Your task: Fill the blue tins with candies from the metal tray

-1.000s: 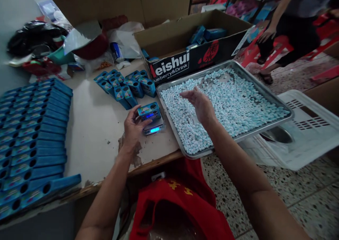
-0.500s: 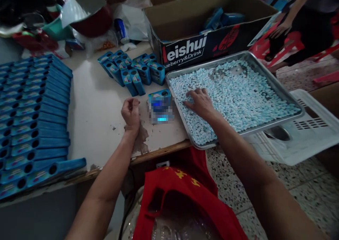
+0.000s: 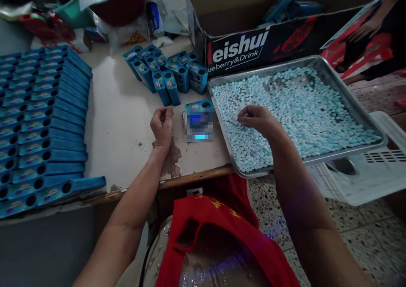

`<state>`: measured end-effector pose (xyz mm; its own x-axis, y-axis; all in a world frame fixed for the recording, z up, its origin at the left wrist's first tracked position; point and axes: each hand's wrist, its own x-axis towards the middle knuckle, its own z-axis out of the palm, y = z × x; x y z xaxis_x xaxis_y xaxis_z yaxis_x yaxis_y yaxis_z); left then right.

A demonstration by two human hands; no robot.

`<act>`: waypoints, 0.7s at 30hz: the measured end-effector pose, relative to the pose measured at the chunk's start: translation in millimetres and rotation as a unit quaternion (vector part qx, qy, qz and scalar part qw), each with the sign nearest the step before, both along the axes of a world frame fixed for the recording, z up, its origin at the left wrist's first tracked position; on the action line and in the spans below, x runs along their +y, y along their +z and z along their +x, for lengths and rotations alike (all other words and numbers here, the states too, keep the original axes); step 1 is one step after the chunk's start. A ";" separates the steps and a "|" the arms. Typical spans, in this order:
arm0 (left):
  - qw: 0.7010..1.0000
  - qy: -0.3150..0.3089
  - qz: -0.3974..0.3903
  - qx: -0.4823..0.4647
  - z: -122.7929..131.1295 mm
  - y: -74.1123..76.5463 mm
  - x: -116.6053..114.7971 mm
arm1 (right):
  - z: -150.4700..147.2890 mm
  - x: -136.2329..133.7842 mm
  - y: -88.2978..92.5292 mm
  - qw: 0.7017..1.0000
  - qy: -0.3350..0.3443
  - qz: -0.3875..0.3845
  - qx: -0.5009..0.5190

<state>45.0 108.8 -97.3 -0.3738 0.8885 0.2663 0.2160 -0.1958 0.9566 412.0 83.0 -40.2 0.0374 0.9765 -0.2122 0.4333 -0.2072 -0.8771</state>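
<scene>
My right hand (image 3: 255, 118) is closed in a pinch at the left part of a metal tray (image 3: 233, 162), just over a layer of small pale-blue and white candies (image 3: 317, 109). Pale bits show at its fingertips. My left hand (image 3: 161, 124) rests on the table with its fingers curled together; what is inside them, if anything, is hidden. Between the hands stands a small device with a lit display (image 3: 199, 126), blurred in the picture. A blue flip-top box (image 3: 207, 104) with a dark round opening sits on it.
Several upright blue boxes (image 3: 169, 84) stand behind the device, and long rows of them (image 3: 53, 122) fill the left. A cardboard carton (image 3: 234, 52) borders the tray. Beneath the tray's right side is a white plastic basket (image 3: 374, 181). Another person's hand (image 3: 364, 29) shows far right.
My right hand has gone from spread fingers on the candies to a closed pinch. My left hand stays curled beside the device. The whole view has shifted slightly.
</scene>
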 end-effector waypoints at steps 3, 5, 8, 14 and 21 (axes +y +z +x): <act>1.000 0.004 0.008 0.001 0.1 -1.2 1.2 | -1.6 -0.2 -3.8 1.000 0.006 0.009 -0.014; 1.000 0.008 0.010 0.001 1.1 -1.9 1.7 | -0.4 0.1 -6.3 0.999 0.007 0.019 -0.035; 1.000 0.005 0.009 -0.006 2.8 -2.6 2.0 | 1.5 -0.1 -7.3 0.999 0.015 0.033 -0.041; 1.000 -0.019 0.006 -0.008 -1.4 -2.2 0.1 | -1.1 -2.5 -3.1 0.997 0.014 0.076 -0.021; 0.983 -0.112 0.070 0.126 7.7 12.4 -14.8 | -11.0 -0.1 -4.4 0.978 -0.049 0.146 -0.141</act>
<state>52.7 94.0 -84.9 -0.0796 0.8894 0.4502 0.3788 -0.3908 0.8390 401.1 83.0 -44.6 0.1513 0.9826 0.1073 0.6565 -0.0188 -0.7541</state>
